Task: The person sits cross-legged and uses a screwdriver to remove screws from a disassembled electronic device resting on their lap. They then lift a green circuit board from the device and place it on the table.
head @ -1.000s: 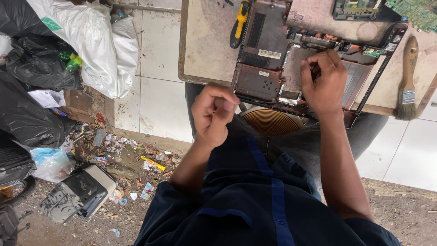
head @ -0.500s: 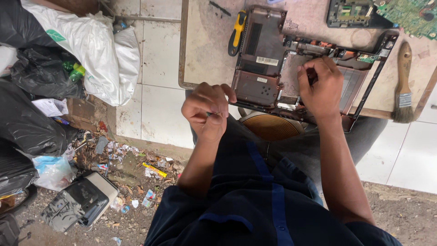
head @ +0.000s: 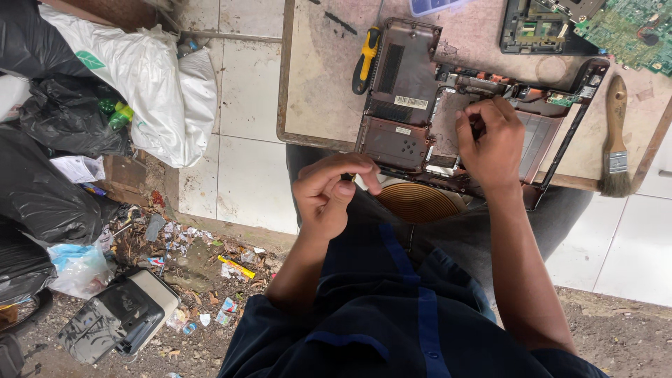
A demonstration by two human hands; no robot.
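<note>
One opened laptop base [head: 448, 119] on the board [head: 315, 84], overhanging your lap. Your right hand [head: 493, 140] is curled inside it, pinching a small dark tool. Left hand [head: 329, 192] loosely pinched near the base edge; contents unclear. One yellow screwdriver [head: 365, 59], one brush [head: 616, 140], two white rectangular labels on the base's cover.

Whatever the right hand [head: 490, 143] pinches is hidden, perhaps a screwdriver.
</note>
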